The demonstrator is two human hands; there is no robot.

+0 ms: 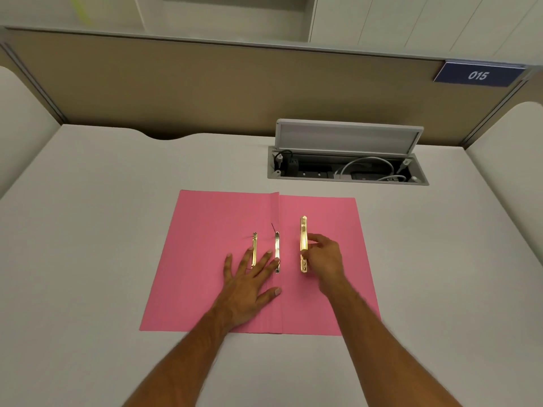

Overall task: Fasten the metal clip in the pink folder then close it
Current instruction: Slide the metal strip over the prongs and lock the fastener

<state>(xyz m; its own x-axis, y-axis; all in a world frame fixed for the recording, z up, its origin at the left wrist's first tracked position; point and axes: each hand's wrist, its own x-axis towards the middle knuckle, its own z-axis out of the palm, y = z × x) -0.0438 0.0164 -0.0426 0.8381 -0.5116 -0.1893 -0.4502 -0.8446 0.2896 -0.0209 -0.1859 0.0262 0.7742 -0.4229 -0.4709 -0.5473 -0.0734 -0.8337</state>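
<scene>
The pink folder lies open and flat on the desk, its spine fold running up the middle. Three metal clip parts lie on it: a thin gold strip on the left flap, a silver pronged piece at the spine, and a wider gold bar on the right flap. My left hand rests flat with fingers spread, pressing the left flap; its fingers touch the thin strip and the silver piece. My right hand pinches the wider gold bar at its lower half.
An open cable box with its lid raised and wires inside is sunk into the white desk behind the folder. A beige partition with a blue "015" label stands at the back.
</scene>
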